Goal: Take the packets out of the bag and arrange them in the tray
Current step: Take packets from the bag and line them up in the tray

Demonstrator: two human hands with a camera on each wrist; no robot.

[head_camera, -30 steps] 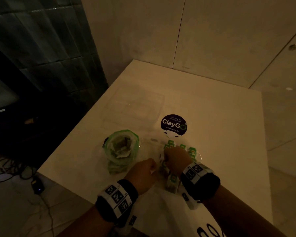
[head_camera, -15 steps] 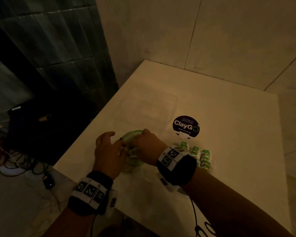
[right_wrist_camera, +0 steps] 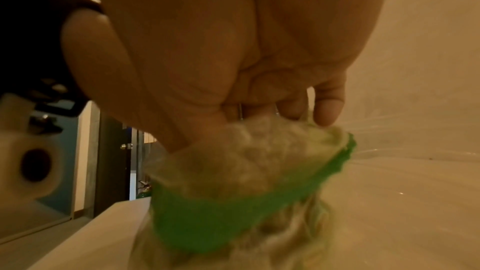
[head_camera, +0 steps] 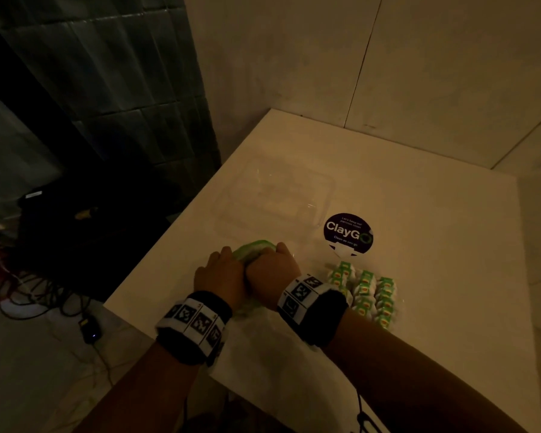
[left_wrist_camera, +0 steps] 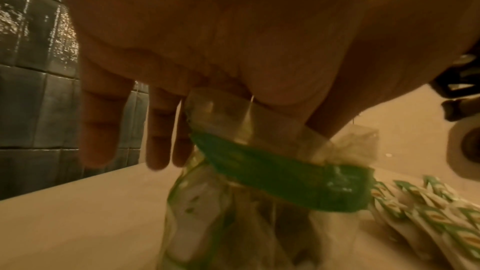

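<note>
While the room is dim and the wrist views are blurred, we can make out both hands working at the bag (head_camera: pixel 253 247), a clear plastic pouch with a green band around its mouth, which stands on the white surface (head_camera: pixel 419 195) near its left front edge. Our left hand (head_camera: pixel 220 276) holds the left side of the bag's mouth; in the left wrist view the thumb side presses the clear rim (left_wrist_camera: pixel 223 108) while three fingers (left_wrist_camera: pixel 100 122) hang straight down beside the bag, apart from it. Our right hand (head_camera: pixel 270 271) sits just beside the left, touching it, with its fingers (right_wrist_camera: pixel 327 108) curled down into the bag's open mouth (right_wrist_camera: pixel 254 151) among pale contents; whether they are grasping a packet in there we cannot tell. To the right of the hands, packets (head_camera: pixel 365 290) in green and white lie in three close rows in the clear tray (head_camera: pixel 398 303), whose rim is barely visible against the surface; the same rows show at the right edge of the left wrist view (left_wrist_camera: pixel 428 213). Behind the rows a round dark sticker (head_camera: pixel 348 233) reading "ClayGo" is stuck on the surface. Further back and to the left lies a clear rectangular container (head_camera: pixel 275 198), faint against the white. Black bands with printed markers (head_camera: pixel 194 320) wrap both wrists. Left of the surface, cables (head_camera: pixel 44 295) lie on the floor in front of a dark tiled wall (head_camera: pixel 113 98).
</note>
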